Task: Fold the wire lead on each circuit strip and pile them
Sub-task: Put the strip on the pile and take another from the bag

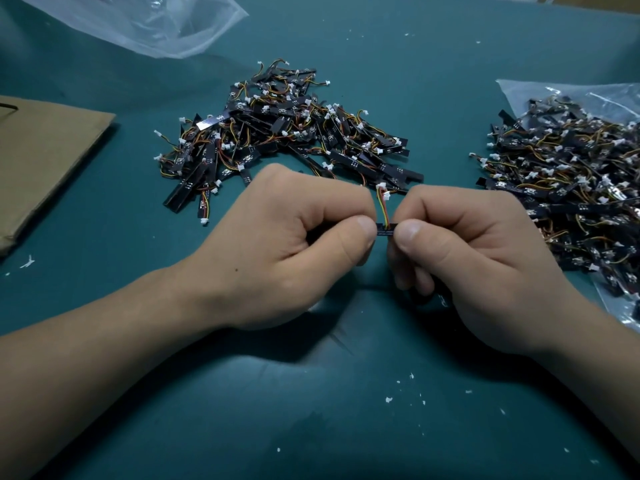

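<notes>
Head camera looks down on a green table [346, 410], where both hands meet in the middle, close to the person. The left hand [277, 244] and the right hand [478, 258] each pinch one black strip [383, 233] between thumb and curled forefinger, and the other fingers are curled under. Only a short part of the strip shows between the two thumbs. Its long axis runs from left to right, level with the table edge of the view. How far it goes on under the fingers I cannot tell.

The wire lead [383, 209], with red and yellow strands, stands up from this strip and points away from the person. It ends in a small white plug [381, 186] just above the knuckles.

Behind the hands lies a loose pile of strips [284, 133], the strips pointing in many directions. A second heap [568, 174] lies at the right on a clear plastic bag [609, 95], close beside the right hand. Another clear bag [138, 22] lies at the far left, and a brown cardboard sheet [45, 157] at the left edge. Small white crumbs [388, 399] are scattered on the table.
</notes>
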### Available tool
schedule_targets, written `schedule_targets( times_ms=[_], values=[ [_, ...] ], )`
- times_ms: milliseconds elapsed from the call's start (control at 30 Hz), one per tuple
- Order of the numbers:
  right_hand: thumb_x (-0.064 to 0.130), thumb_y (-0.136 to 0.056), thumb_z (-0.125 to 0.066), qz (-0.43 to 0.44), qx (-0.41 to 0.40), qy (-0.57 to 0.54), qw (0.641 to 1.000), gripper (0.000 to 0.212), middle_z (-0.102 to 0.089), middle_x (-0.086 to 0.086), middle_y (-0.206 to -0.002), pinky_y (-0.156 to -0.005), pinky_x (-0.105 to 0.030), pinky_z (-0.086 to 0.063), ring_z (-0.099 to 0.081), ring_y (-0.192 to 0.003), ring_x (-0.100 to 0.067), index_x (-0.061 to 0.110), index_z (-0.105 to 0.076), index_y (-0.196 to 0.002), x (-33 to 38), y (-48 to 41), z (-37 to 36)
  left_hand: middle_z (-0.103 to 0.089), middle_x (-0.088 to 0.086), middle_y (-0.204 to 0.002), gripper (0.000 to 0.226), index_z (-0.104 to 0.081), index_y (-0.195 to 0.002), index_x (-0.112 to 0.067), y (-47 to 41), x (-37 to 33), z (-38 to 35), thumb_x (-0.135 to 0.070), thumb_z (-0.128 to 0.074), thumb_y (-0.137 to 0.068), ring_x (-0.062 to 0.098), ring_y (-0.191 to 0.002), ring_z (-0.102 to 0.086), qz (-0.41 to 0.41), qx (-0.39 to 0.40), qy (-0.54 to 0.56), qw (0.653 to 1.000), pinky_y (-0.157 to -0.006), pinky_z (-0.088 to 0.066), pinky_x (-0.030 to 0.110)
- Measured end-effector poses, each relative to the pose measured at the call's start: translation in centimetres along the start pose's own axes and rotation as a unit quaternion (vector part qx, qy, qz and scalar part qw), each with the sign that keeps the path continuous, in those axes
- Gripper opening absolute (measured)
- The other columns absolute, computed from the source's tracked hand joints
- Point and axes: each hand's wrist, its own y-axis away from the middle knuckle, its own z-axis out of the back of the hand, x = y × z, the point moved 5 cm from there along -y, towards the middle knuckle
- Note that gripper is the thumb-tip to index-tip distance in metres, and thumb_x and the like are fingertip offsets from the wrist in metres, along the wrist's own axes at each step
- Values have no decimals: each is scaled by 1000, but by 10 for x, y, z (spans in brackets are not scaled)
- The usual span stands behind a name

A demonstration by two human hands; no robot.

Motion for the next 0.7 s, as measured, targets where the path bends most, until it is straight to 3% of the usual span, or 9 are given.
schedule_targets(
  times_ms=[200, 300, 433, 633, 700],
  values=[
    [25, -93, -54, 8, -5, 6, 1000, 25, -59, 7, -55, -49, -22, -41, -53, -46, -9, 18, -61, -70, 2, 0, 0, -35, -2, -54, 29, -53, -63, -6, 0, 0, 0, -4, -54, -91, 12, -52, -34, -1, -2, -5, 1000, -52, -29, 21],
    [14, -94, -56, -1, -1, -9, 1000, 26, -59, 6, -54, -48, -21, -41, -52, -45, -8, 13, -60, -69, 0, 0, 0, -33, -4, -53, 29, -51, -62, -8, -1, 0, 1, -4, -55, -90, 11, -51, -32, 4, -8, -9, 1000, -51, -28, 19],
    [12, -95, -54, -6, 12, -12, 1000, 27, -60, 5, -56, -50, -20, -42, -53, -46, -8, 12, -60, -69, 0, 0, 0, -32, -5, -53, 29, -52, -61, -6, 0, -1, 1, -3, -55, -90, 9, -52, -32, 3, -12, -13, 1000, -52, -27, 17],
    [32, -94, -53, -12, 12, -4, 1000, 25, -62, 8, -57, -49, -28, -46, -56, -48, -12, 21, -65, -74, 0, 0, -3, -34, 0, -53, 31, -47, -60, -12, 0, 0, 2, -2, -53, -89, 12, -52, -33, 10, -19, 4, 1000, -52, -28, 21],
    [32, -93, -53, -21, 25, 7, 999, 27, -64, 9, -57, -50, -26, -46, -57, -49, -11, 21, -67, -73, -1, 0, -3, -33, -1, -52, 33, -45, -58, -13, -1, 0, 2, 0, -53, -87, 11, -51, -31, 11, -21, 4, 1000, -51, -27, 20]
  ],
)
